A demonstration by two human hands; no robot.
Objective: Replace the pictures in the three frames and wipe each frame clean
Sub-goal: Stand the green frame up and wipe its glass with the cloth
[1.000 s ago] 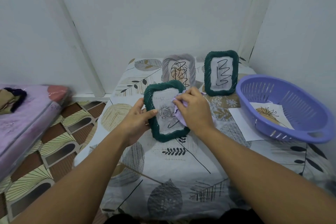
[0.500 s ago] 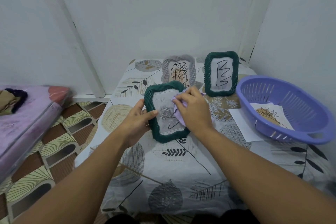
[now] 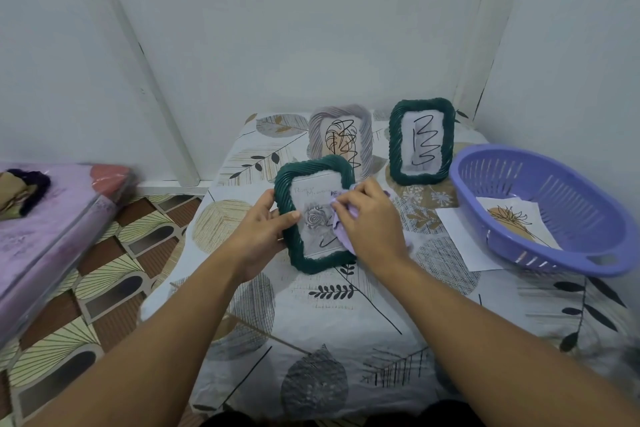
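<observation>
So right now the left hand (image 3: 260, 231) is clamped on the left edge of the dark green rope-textured picture frame (image 3: 316, 215), thumb on the front border, propping it upright around the middle of the leaf-print tablecloth (image 3: 346, 340). The right hand (image 3: 372, 218) is curled round a bunched lilac cloth (image 3: 341, 224) and pressing it on the glass near the right side, over a grey rose picture.

For the wiping bit, I'd say keep that left grip firm so the frame doesn't skid or tip back, and press lightly, since the glass probably flexes. Overlapping strokes top to bottom, then work the cloth into the rope grooves, because that's likely where dust hides. Also watch the thumb, it could leave a print on the bit just cleaned.

Toward the far edge of the table stand a grey twisted-rim frame (image 3: 341, 135) and a second dark green frame (image 3: 421, 140), both showing black scribble drawings, so those look like they're yet to be swapped. At the right edge there's a purple slotted plastic basket (image 3: 568, 204) with a leaf-drawing sheet (image 3: 516, 224) inside, sitting partly on a white paper sheet (image 3: 462, 239)
</observation>
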